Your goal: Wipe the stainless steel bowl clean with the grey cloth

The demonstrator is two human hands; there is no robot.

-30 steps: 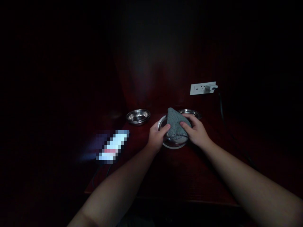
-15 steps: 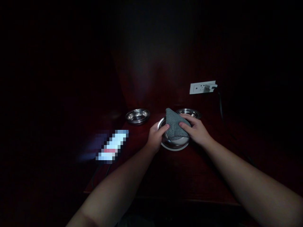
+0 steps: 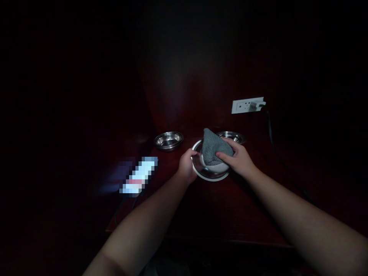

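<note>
A shiny metal bowl (image 3: 211,173) is held up over the table, its opening tilted toward me. My left hand (image 3: 188,165) grips the bowl's left rim, with the thumb over the edge and the other fingers hidden behind. In my right hand (image 3: 238,157) is a grey textured cloth (image 3: 215,147), folded to a point at the top and lying against the bowl's inside. The right thumb presses on the cloth's front. Whether the right fingers also touch the bowl's rim is hidden by the cloth.
Metal bowls (image 3: 168,141) sit at the back left, and another metal bowl (image 3: 231,136) is partly hidden behind my right hand. A lit phone (image 3: 139,176) lies left on the dark red table (image 3: 218,214). A white socket (image 3: 244,106) with a plugged-in cable is on the wall.
My left thumb has drawn back from the cloth to the bowl's rim. The cloth has shifted slightly within the bowl, baring more of its lower inside.
</note>
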